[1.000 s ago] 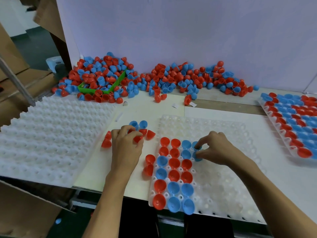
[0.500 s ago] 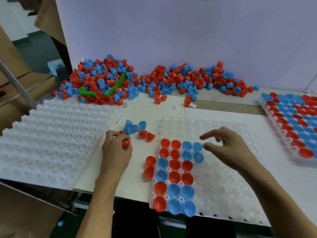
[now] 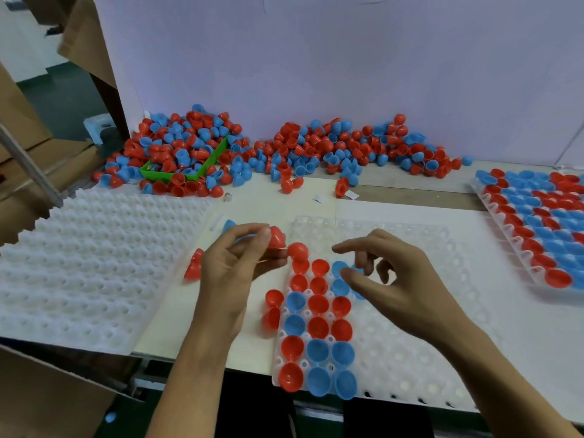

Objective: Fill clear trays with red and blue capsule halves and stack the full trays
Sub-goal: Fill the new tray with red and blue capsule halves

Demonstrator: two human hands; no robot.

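Observation:
A clear tray (image 3: 410,352) lies in front of me, its left columns filled with red and blue capsule halves (image 3: 317,330). My left hand (image 3: 234,270) hovers at the tray's far left corner and pinches a red capsule half (image 3: 277,238) between thumb and fingers; another red half (image 3: 297,250) sits just right of it. My right hand (image 3: 388,279) floats over the tray's upper filled rows, fingers spread and loosely bent, holding nothing. Loose red halves (image 3: 272,308) lie left of the tray, and one more (image 3: 194,268) lies beside my left wrist.
A big heap of red and blue halves (image 3: 284,150) runs along the back wall, partly in a green bin (image 3: 186,175). A stack of white trays (image 3: 88,263) lies at left. A filled tray (image 3: 543,222) sits at right. The table's front edge is near.
My left hand lifted a red half from the loose group and carried it right toward the tray's corner. My right hand let go of the blue half and rose, fingers spread.

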